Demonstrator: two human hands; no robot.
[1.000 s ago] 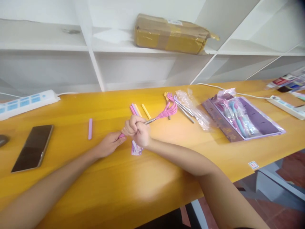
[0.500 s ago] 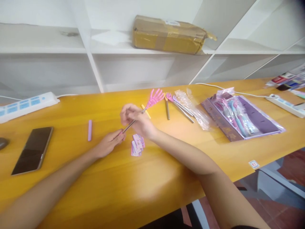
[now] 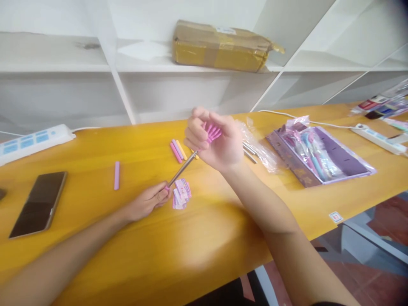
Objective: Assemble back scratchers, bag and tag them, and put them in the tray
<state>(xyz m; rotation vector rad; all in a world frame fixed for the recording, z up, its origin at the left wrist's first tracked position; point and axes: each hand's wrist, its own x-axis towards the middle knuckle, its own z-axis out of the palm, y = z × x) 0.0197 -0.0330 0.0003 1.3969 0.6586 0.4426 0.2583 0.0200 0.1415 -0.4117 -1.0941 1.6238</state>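
Observation:
My left hand (image 3: 149, 200) pinches the pink lower end of a telescopic metal rod (image 3: 184, 167) close to the yellow table (image 3: 95, 238). My right hand (image 3: 213, 140) is raised above the table with its fingers curled round the rod's pink hand-shaped head (image 3: 213, 131). The rod runs stretched out between the two hands. A small stack of pink printed cards (image 3: 181, 194) lies just right of my left hand. Short pink, purple and yellow sleeves (image 3: 177, 150) lie behind the rod.
A lone purple sleeve (image 3: 117, 175) and a dark phone (image 3: 37, 203) lie at the left, a white power strip (image 3: 32, 141) behind them. More rods in a clear wrapper (image 3: 258, 146) and a purple box of packaged items (image 3: 318, 155) sit right. A cardboard parcel (image 3: 223, 46) rests on the shelf.
My right hand has moved up and to the right, from the shaft onto the pink head, and the rod has been drawn out longer. My left hand stayed holding the lower end.

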